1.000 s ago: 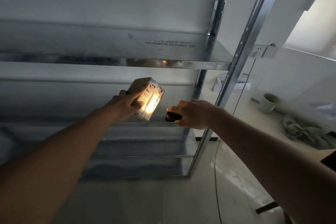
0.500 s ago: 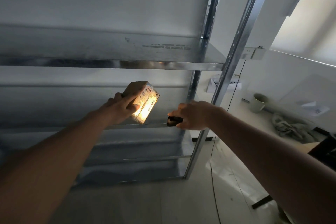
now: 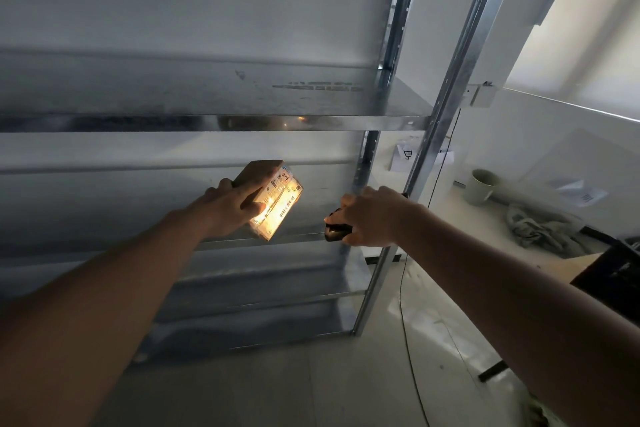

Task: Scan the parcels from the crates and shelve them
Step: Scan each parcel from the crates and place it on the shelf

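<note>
A small brown cardboard parcel [image 3: 273, 198] with a white shipping label is held up in front of the metal shelving unit [image 3: 311, 123]. My left hand [image 3: 230, 206] grips it from the left, thumb on the label face. My right hand [image 3: 370, 215] holds a black handheld scanner [image 3: 334, 230] a short way to the right of the parcel, pointed at the label. A warm yellow glow lights the lower part of the label.
The steel shelves run across the left and middle, with an upright post [image 3: 446, 135] on the right. A white counter at the right holds a pale mug [image 3: 481, 185], a crumpled grey cloth [image 3: 540, 229] and papers [image 3: 408, 156]. A thin cable [image 3: 405, 305] hangs down to the floor.
Both hands and the parcel have shifted slightly left and down in view as my head turned. The scanner's glow stays on the label.
</note>
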### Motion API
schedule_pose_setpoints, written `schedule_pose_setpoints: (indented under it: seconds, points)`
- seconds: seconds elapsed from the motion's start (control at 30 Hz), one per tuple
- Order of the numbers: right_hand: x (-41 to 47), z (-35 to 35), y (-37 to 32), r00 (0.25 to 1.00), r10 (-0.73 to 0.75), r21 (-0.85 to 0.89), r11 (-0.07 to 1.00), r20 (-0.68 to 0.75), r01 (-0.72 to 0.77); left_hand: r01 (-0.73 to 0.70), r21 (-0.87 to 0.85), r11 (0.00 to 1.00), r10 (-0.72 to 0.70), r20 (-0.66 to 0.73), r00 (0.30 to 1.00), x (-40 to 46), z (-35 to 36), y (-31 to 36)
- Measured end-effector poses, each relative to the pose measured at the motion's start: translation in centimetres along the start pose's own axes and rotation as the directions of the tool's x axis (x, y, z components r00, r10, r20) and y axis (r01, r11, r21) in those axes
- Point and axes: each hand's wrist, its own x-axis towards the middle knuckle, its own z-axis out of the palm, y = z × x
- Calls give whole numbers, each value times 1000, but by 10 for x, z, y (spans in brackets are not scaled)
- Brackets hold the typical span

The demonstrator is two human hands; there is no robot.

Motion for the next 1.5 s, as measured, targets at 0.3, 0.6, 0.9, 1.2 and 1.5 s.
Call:
schedule_pose_setpoints:
  seconds: [0.3,0.6,0.9,1.2,1.5]
  points:
    - [-3,0,-1,1000,7,-31,1000,-1,-7,36,-57,998,-36,6,999,-7,-4,7]
    - [-16,12,24,998,7,136,991,-68,2,12,-233,972,-23,-47,999,-15,-3,37]
    - [-9,14,28,892,220,631,771,-395,89,-76,-541,837,-77,-255,964,-62,-20,89]
    - [29,-46,-29,775,476,908,164,-416,386,-179,-687,704,-224,-454,863,-122,-51,105]
    - [56,-130,-143,783,385,815,-120,-488,567,-223,-632,742,-306,-616,726,-189,-82,38]
